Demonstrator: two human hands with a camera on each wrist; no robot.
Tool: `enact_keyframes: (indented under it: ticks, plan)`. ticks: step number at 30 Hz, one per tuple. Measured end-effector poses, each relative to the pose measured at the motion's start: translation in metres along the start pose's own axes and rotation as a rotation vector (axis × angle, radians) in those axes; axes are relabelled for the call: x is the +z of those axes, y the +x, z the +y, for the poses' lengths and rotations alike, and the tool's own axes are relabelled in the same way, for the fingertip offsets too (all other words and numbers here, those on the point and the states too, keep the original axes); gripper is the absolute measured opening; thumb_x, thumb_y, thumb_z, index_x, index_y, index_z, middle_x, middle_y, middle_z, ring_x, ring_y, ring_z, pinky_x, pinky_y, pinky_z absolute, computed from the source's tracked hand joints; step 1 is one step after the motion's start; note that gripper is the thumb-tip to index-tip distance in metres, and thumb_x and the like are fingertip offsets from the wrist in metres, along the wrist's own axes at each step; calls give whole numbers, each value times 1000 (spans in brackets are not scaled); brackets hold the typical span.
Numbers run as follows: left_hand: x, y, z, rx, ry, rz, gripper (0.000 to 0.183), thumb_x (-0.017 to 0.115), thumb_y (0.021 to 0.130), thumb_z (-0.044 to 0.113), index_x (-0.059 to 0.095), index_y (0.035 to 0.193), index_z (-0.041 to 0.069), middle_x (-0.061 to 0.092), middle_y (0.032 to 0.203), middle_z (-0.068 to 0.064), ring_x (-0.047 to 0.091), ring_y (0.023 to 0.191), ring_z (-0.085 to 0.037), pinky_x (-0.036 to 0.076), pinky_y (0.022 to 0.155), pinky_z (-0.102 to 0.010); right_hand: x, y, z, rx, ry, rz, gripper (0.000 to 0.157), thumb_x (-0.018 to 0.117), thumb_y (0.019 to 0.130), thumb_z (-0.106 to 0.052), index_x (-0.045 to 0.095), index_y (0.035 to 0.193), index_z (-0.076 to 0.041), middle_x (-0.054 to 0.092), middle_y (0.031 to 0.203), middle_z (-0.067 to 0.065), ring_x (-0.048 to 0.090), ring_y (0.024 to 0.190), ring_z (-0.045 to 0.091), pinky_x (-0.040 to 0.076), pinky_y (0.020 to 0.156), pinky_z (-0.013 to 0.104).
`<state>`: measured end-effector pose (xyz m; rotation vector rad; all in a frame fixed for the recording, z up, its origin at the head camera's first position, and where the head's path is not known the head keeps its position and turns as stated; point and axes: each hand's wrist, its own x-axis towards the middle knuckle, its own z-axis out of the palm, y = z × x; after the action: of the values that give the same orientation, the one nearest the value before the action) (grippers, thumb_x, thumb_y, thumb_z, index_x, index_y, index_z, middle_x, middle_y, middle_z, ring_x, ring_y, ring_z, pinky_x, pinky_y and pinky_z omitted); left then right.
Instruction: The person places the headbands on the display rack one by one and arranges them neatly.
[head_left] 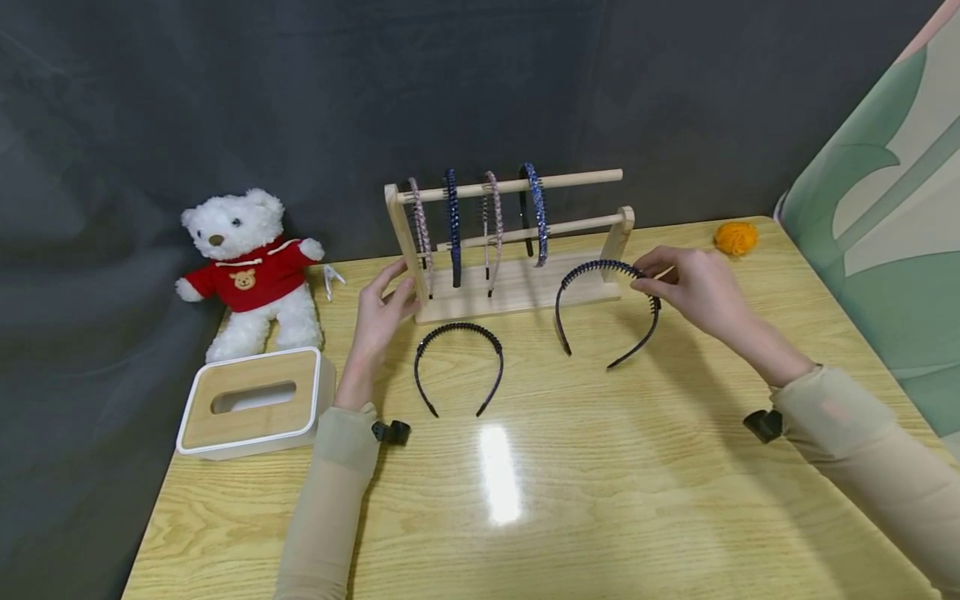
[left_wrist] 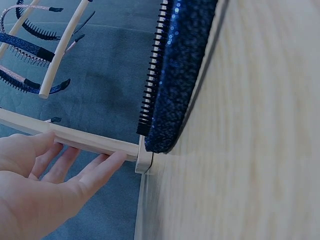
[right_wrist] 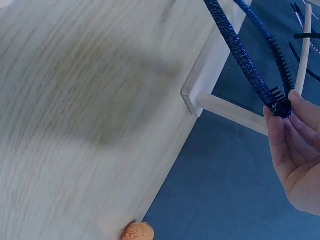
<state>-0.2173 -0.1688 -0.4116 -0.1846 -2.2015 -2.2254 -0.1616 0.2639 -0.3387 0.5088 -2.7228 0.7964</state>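
My right hand [head_left: 697, 287] pinches a dark blue glittery headband [head_left: 600, 265] by one side of its arch, its ends hanging down. The right wrist view shows thumb and fingertips on the toothed, sparkling band [right_wrist: 242, 60]. My left hand [head_left: 381, 312] touches the left upright of a wooden headband rack [head_left: 525, 290], fingers extended against the post in the left wrist view. Several pink and blue headbands hang along the rack's rods, among them a bright blue one [head_left: 537, 221]. Another dark toothed headband [head_left: 459, 326] lies on the table between my hands.
A white teddy bear [head_left: 255, 279] in a red sweater sits at the back left, beside a small white clip-like object [head_left: 332, 281]. In front of it stands a tissue box [head_left: 324, 400] with a wooden lid. An orange yarn ball [head_left: 736, 238] lies back right. A dark curtain [head_left: 315, 100] hangs behind.
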Motion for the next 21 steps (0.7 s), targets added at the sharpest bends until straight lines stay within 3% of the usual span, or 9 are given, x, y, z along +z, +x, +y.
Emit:
enact_keyframes:
  ticks: [5, 10, 17, 21]
  plan:
    - [0, 0, -1, 2, -3, -2, 47, 54, 113, 5, 47, 159, -2, 45, 162, -19, 57, 136, -47, 56, 110, -51, -5, 0, -3, 14, 1, -2, 14, 86, 92, -4, 79, 103, 1, 79, 92, 16, 77, 72, 32, 50, 57, 10]
    - [-1, -1, -1, 3, 0, -6, 47, 53, 113, 6, 47, 159, -1, 45, 162, -19, 57, 136, -48, 54, 111, -53, -11, -1, -6, 48, 37, 5, 16, 88, 90, -4, 79, 103, 2, 78, 91, 16, 77, 72, 34, 48, 56, 5]
    - [-1, -1, 0, 10, -10, -8, 47, 54, 113, 6, 48, 159, 1, 46, 162, -17, 57, 135, -47, 53, 112, -56, -19, -2, -6, 101, 61, -3, 19, 91, 88, -6, 79, 102, -1, 78, 91, 14, 74, 67, 16, 49, 55, 5]
    - [-1, -1, -1, 9, -7, -13, 47, 53, 113, 7, 48, 160, 1, 43, 164, -17, 57, 136, -47, 53, 113, -57, -22, -3, -7, 104, 59, -8, 18, 91, 88, -6, 79, 100, -1, 78, 90, 14, 76, 70, 26, 49, 55, 5]
